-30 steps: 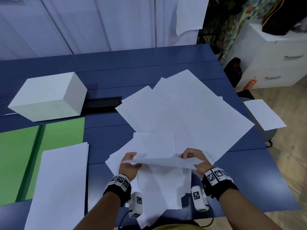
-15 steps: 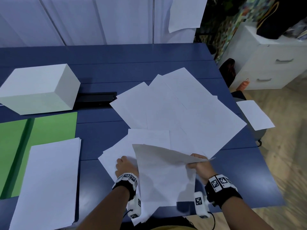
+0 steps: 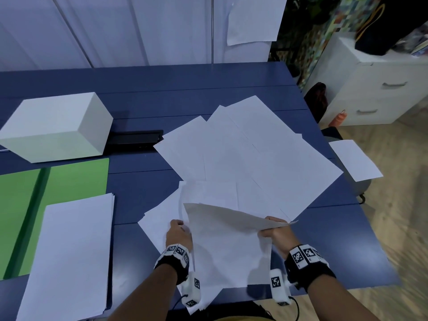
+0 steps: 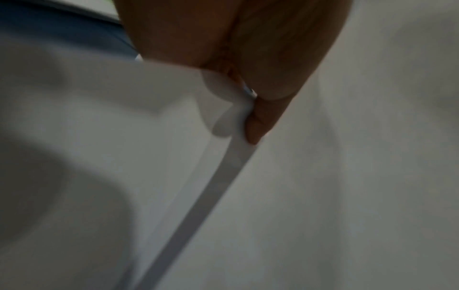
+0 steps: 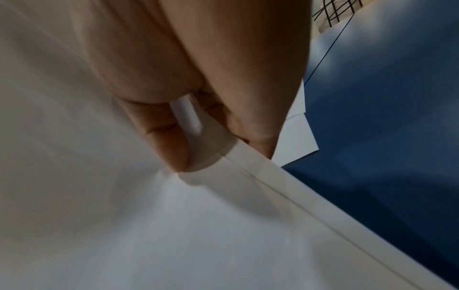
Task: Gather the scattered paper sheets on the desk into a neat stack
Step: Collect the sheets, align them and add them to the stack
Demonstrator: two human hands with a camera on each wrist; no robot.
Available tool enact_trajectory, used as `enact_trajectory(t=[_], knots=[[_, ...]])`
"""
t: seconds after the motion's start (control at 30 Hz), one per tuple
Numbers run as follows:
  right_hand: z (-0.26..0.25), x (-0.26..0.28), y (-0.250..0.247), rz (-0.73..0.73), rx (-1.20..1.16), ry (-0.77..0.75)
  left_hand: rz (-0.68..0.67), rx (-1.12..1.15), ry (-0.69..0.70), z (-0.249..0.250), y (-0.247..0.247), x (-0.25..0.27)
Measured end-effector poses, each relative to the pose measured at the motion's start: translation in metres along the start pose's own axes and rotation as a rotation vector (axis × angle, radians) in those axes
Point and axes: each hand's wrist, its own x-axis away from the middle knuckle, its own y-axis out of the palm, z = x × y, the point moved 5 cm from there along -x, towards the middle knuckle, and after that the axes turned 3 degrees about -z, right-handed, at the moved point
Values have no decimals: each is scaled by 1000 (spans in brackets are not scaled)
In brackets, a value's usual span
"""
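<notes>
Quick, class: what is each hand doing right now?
Left hand: pinches the edge of white paper sheets.
Right hand: grips the lifted sheets by their right edge, raised off the desk.

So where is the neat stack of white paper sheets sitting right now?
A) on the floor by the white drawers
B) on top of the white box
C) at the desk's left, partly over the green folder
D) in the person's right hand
C: the neat stack of white paper sheets lies at the blue desk's left, overlapping the green folder.
</notes>
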Motion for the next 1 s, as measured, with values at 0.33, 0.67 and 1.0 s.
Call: enact_trajectory(t=[0.33, 0.67, 1.0], knots=[[4, -8, 4, 110, -206, 67, -542, 379, 218, 59, -24, 35], [-23, -13, 27, 23, -215, -10, -576, 430, 177, 69, -38, 60], [-97, -13, 27, 126, -6, -265, -296, 758, 307, 96, -76, 43]])
